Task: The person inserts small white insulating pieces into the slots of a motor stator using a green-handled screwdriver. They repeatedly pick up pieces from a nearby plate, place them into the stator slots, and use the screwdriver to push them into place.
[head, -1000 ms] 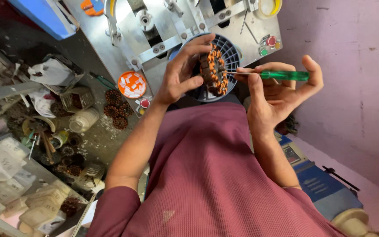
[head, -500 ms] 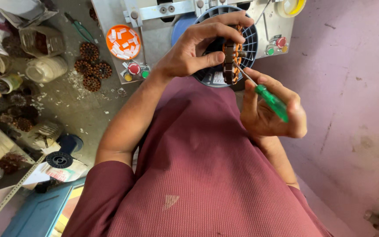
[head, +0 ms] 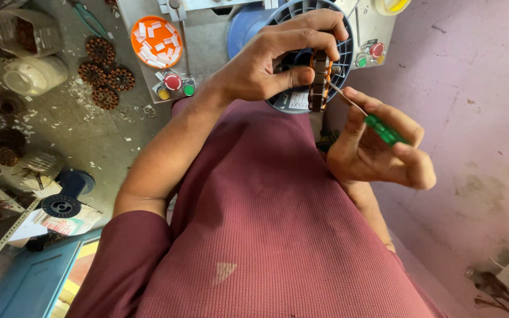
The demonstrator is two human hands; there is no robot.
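Two hands work close together in the head view. Left hand (head: 266,65) grips a wound stator core (head: 319,79) before the grey machine (head: 207,41); right hand (head: 378,147) clenches a green-handled screwdriver (head: 378,125), tip touching the windings. A slip may scratch the copper wire or prick the thumb.
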